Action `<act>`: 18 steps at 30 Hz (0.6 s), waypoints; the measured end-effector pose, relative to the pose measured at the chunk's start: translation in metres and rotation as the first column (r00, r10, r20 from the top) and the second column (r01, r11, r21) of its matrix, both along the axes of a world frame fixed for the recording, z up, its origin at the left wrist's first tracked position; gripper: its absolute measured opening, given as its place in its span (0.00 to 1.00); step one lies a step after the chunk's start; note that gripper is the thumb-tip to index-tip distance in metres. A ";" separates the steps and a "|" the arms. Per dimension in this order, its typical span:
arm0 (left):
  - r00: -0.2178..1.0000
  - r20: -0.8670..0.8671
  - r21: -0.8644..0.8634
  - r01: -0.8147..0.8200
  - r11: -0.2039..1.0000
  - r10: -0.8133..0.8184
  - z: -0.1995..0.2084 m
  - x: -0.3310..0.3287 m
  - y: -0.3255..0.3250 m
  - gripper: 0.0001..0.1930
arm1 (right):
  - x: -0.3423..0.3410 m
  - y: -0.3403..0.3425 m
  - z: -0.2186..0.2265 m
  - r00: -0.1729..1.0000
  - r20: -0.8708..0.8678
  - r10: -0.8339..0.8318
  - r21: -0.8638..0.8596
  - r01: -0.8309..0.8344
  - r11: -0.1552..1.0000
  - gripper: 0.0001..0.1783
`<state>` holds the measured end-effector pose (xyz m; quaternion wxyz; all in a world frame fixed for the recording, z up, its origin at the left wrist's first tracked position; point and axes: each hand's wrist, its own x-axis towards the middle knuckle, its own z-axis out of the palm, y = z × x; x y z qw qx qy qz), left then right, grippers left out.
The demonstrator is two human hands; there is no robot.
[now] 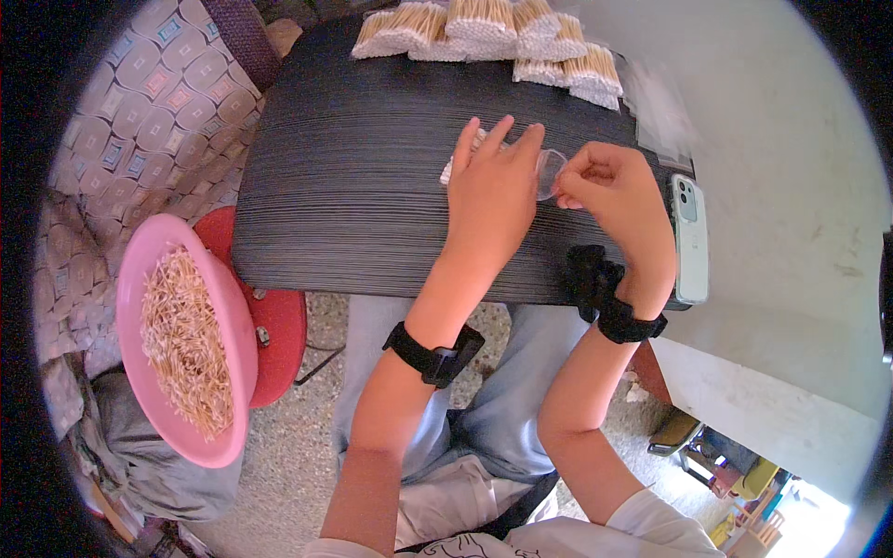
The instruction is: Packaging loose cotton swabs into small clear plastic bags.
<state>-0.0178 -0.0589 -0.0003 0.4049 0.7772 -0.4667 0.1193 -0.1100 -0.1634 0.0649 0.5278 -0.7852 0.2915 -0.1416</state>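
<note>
Across a small bundle of cotton swabs [446, 175] on the dark table lies my left hand [491, 191], its fingers stretched out and slightly spread. White swab tips show beside and between the fingers; the thumb and most of the bundle are hidden under the hand. Just to the right, my right hand [614, 186] is closed in a pinch on the edge of a clear plastic bag [551, 173]. The bag's mouth forms a loop between the two hands. How far the swabs sit inside the bag cannot be made out.
Packed cotton swab bundles [479, 28] are piled along the far edge of the black table [344, 177]. Flat clear bags [662, 112] lie at the far right, above a pale green phone [690, 237]. A pink basin [158, 409] of loose swabs rests on a red stool [284, 339] at left.
</note>
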 end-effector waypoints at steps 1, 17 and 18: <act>0.998 0.052 0.061 -0.027 0.998 0.024 -0.001 0.000 -0.001 0.14 | 0.001 0.000 -0.002 0.999 -0.040 0.032 -0.074 -0.035 0.997 0.07; 0.847 -0.416 -0.448 0.125 0.885 -0.330 0.012 0.026 0.018 0.27 | 0.009 0.014 0.022 0.946 0.319 -0.052 -0.205 0.123 0.971 0.07; 0.846 -0.418 -0.450 0.125 0.884 -0.332 0.012 0.021 0.016 0.27 | 0.008 0.014 0.021 0.947 0.317 -0.053 -0.206 0.124 0.971 0.07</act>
